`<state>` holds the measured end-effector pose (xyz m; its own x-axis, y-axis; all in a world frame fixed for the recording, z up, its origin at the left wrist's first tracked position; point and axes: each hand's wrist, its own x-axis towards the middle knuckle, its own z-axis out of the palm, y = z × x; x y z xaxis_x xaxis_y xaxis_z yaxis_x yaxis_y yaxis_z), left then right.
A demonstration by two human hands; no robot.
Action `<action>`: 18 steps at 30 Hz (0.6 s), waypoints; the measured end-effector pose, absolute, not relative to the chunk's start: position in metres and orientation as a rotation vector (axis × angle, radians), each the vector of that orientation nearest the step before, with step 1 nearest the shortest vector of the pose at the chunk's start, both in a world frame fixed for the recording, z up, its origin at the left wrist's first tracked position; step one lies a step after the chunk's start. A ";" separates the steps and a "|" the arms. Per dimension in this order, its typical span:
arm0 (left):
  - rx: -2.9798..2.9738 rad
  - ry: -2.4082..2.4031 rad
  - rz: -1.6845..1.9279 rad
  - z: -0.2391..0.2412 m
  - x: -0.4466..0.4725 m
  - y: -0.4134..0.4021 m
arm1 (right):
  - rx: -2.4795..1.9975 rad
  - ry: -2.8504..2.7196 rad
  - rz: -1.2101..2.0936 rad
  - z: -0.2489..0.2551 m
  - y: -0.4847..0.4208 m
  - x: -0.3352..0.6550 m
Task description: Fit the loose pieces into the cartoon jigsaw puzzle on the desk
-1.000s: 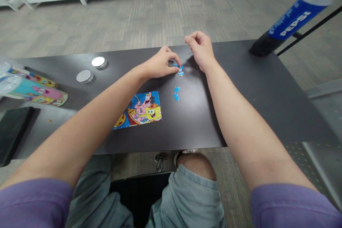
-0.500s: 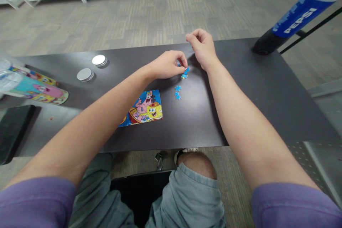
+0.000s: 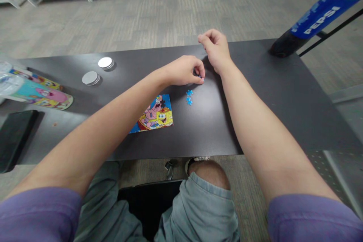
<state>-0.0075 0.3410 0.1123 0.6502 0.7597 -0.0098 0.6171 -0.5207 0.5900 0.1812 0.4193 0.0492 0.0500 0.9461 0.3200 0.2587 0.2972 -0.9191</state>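
My left hand [image 3: 187, 70] is low over the dark table, thumb and fingers pinched round a jigsaw piece [image 3: 200, 77], of which only a sliver shows. Just beyond it, near the far edge, my right hand [image 3: 216, 50] hovers with its fingers curled in; whatever it may hold is hidden. Two loose blue jigsaw pieces [image 3: 189, 96] lie below my left hand. A cartoon jigsaw puzzle [image 3: 160, 112] lies to their left, partly covered by my left forearm, with a dark gap near its top right.
Two small stacks of silver discs [image 3: 90, 78] stand at the left. Two cartoon-printed containers [image 3: 51, 96] and a black case [image 3: 15, 140] are by the left end. A tall Pepsi bottle [image 3: 314, 20] stands at the far right of the table [image 3: 269, 94].
My left hand has shifted slightly right and closed over the blue pieces that showed at its fingertips. My right hand stays nearly where it was, and the loose pieces have not moved.
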 end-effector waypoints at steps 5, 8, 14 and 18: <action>2.188 1.088 0.360 0.116 -0.010 0.340 | -1.148 -1.457 0.778 0.046 0.420 0.182; 2.139 1.059 0.381 0.120 -0.018 0.339 | -1.135 -1.452 0.780 0.044 0.423 0.184; 2.301 1.141 0.380 0.116 -0.021 0.339 | -1.143 -1.473 0.760 0.041 0.428 0.185; 2.323 1.188 0.308 0.111 -0.014 0.341 | -1.125 -1.477 0.766 0.040 0.430 0.186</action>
